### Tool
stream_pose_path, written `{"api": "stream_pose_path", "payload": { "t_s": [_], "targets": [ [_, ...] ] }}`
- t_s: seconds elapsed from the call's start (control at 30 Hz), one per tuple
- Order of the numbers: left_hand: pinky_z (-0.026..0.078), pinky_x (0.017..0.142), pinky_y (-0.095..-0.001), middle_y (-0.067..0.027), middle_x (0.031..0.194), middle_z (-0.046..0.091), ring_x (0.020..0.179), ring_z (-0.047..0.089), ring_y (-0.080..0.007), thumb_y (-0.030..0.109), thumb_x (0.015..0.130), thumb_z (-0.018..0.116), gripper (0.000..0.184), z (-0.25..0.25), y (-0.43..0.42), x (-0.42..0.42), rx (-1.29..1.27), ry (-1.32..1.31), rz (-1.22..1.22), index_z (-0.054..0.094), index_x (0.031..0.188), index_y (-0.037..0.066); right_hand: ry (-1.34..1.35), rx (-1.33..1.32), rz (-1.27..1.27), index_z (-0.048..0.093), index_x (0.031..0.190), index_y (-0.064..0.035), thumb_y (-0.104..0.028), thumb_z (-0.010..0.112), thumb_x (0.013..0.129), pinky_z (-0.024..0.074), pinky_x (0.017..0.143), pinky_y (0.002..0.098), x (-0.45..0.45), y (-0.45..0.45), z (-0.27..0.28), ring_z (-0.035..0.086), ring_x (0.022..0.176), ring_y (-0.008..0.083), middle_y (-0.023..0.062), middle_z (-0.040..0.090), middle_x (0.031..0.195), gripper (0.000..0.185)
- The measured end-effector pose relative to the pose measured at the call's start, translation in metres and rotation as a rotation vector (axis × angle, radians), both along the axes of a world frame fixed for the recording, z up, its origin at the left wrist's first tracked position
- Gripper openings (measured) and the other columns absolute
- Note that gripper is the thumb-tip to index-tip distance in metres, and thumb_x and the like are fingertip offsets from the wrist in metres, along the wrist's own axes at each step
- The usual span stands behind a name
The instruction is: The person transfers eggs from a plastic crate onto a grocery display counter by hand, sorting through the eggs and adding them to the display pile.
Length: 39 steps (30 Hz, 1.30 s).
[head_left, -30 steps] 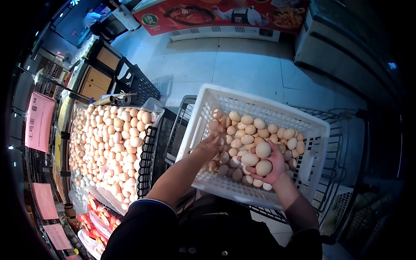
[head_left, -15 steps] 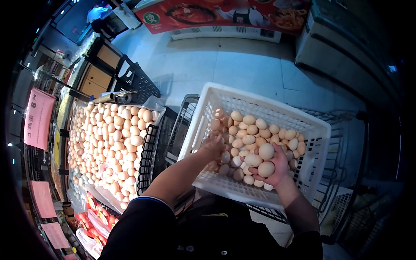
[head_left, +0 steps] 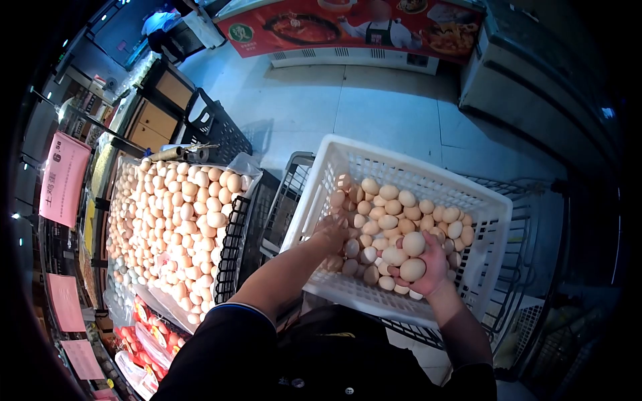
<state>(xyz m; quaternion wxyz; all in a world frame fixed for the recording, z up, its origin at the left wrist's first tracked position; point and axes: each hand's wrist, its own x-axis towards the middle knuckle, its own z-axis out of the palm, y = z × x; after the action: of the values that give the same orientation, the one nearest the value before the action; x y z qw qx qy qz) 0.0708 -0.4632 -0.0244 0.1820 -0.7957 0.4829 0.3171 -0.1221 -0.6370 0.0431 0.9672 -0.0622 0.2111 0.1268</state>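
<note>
White slotted basket (head_left: 416, 172) contains loose eggs (head_left: 388, 222). Right hand (head_left: 436, 267) is clasped around three held eggs (head_left: 412, 270) over the pile. Left hand (head_left: 333, 231) is among the eggs at the basket's left side; whether its fingers grip one cannot be determined.

At the frame's centre, shadow blurs the bare left hand (head_left: 332, 232), its fingertips indistinct among pale brown eggs (head_left: 393, 206); three large cream eggs (head_left: 413, 269) partly hide the bare right hand (head_left: 433, 271). Small print on the rectangular pink paper sign (head_left: 65, 179), far left, is illegible. The top edge crops the red food-printed banner (head_left: 354, 30).
</note>
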Motion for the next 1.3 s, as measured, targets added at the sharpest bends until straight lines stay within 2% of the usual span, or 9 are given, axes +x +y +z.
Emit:
{"api": "stream_pose_path", "payload": {
  "t_s": [0.13, 0.33, 0.5, 0.63, 0.73, 0.83, 0.93, 1.17, 1.3],
  "targets": [
    [0.038, 0.105, -0.0457, -0.0231, 0.153, 0.015, 0.13, 0.038, -0.045, 0.026, 0.08, 0.066, 0.052, 0.006, -0.006, 0.001, 0.087, 0.057, 0.035, 0.055, 0.131, 0.019, 0.055, -0.025, -0.004, 0.058, 0.1, -0.0081, -0.061, 0.038, 0.089, 0.0425, 0.046, 0.0342, -0.003, 0.0, -0.002, 0.058, 0.07, 0.0306, 0.0241, 0.058, 0.108, 0.058],
    [0.039, 0.102, -0.0446, -0.0184, 0.135, 0.046, 0.126, 0.041, -0.0356, 0.016, 0.07, 0.07, 0.037, 0.0, -0.003, 0.003, -0.043, -0.102, -0.262, 0.068, 0.106, 0.009, 0.046, -0.059, -0.014, 0.058, 0.101, -0.0076, -0.061, 0.039, 0.089, 0.042, 0.046, 0.0354, -0.009, -0.004, -0.009, 0.059, 0.07, 0.0305, 0.0249, 0.058, 0.111, 0.058],
    [0.038, 0.102, -0.0461, -0.0132, 0.121, 0.06, 0.122, 0.048, -0.0328, 0.017, 0.064, 0.074, 0.042, 0.014, -0.015, 0.011, 0.025, 0.069, -0.273, 0.068, 0.104, 0.008, 0.09, -0.11, -0.036, 0.058, 0.102, -0.0074, -0.06, 0.04, 0.088, 0.0419, 0.046, 0.0363, -0.01, -0.007, -0.005, 0.059, 0.069, 0.0302, 0.0237, 0.06, 0.109, 0.057],
    [0.042, 0.1, -0.0418, -0.0124, 0.123, 0.06, 0.119, 0.053, -0.0324, 0.013, 0.059, 0.078, 0.057, 0.019, -0.009, 0.011, -0.055, 0.143, 0.102, 0.065, 0.114, 0.012, 0.069, -0.149, -0.05, 0.059, 0.102, -0.0076, -0.06, 0.039, 0.088, 0.0423, 0.048, 0.0371, -0.012, -0.007, -0.011, 0.059, 0.069, 0.0305, 0.0229, 0.06, 0.109, 0.058],
    [0.043, 0.101, -0.0417, -0.0266, 0.153, 0.012, 0.126, 0.045, -0.0434, 0.012, 0.06, 0.077, 0.071, 0.016, -0.015, 0.015, 0.132, 0.193, 0.119, 0.056, 0.128, 0.015, 0.087, -0.151, -0.052, 0.059, 0.102, -0.0079, -0.06, 0.04, 0.087, 0.0426, 0.049, 0.0371, -0.012, -0.005, -0.009, 0.059, 0.07, 0.0309, 0.0228, 0.06, 0.109, 0.058],
    [0.045, 0.099, -0.0394, -0.0278, 0.153, 0.012, 0.123, 0.049, -0.0416, 0.014, 0.059, 0.079, 0.072, 0.029, -0.011, 0.01, 0.038, 0.323, 0.381, 0.057, 0.128, 0.016, 0.081, -0.153, -0.045, 0.059, 0.101, -0.0079, -0.06, 0.04, 0.088, 0.0429, 0.05, 0.0368, -0.017, -0.002, -0.008, 0.059, 0.07, 0.0309, 0.0227, 0.06, 0.108, 0.057],
    [0.046, 0.097, -0.0371, -0.0283, 0.152, 0.014, 0.122, 0.051, -0.0394, 0.014, 0.061, 0.078, 0.074, -0.003, -0.002, 0.016, 0.015, 0.198, 0.233, 0.054, 0.131, 0.019, 0.144, -0.19, -0.054, 0.059, 0.101, -0.0077, -0.059, 0.04, 0.088, 0.0427, 0.05, 0.0361, -0.019, 0.001, -0.002, 0.059, 0.071, 0.0307, 0.022, 0.06, 0.108, 0.056],
    [0.043, 0.101, -0.0364, -0.0237, 0.143, 0.037, 0.125, 0.048, -0.0338, 0.013, 0.057, 0.079, 0.086, -0.033, 0.007, 0.022, -0.034, 0.269, 0.316, 0.046, 0.137, 0.02, 0.139, -0.209, -0.063, 0.059, 0.1, -0.0078, -0.059, 0.041, 0.088, 0.0424, 0.05, 0.0343, -0.027, 0.0, -0.005, 0.059, 0.072, 0.0297, 0.0196, 0.061, 0.107, 0.055],
    [0.041, 0.102, -0.036, -0.0175, 0.13, 0.053, 0.123, 0.049, -0.0315, 0.013, 0.055, 0.079, 0.084, -0.042, 0.006, 0.026, -0.017, 0.334, 0.398, 0.051, 0.133, 0.02, 0.145, -0.247, -0.059, 0.061, 0.1, -0.0114, -0.064, 0.041, 0.085, 0.0386, 0.048, 0.0318, -0.03, 0.0, -0.01, 0.057, 0.071, 0.0293, 0.0263, 0.057, 0.117, 0.059]
  ]
}}
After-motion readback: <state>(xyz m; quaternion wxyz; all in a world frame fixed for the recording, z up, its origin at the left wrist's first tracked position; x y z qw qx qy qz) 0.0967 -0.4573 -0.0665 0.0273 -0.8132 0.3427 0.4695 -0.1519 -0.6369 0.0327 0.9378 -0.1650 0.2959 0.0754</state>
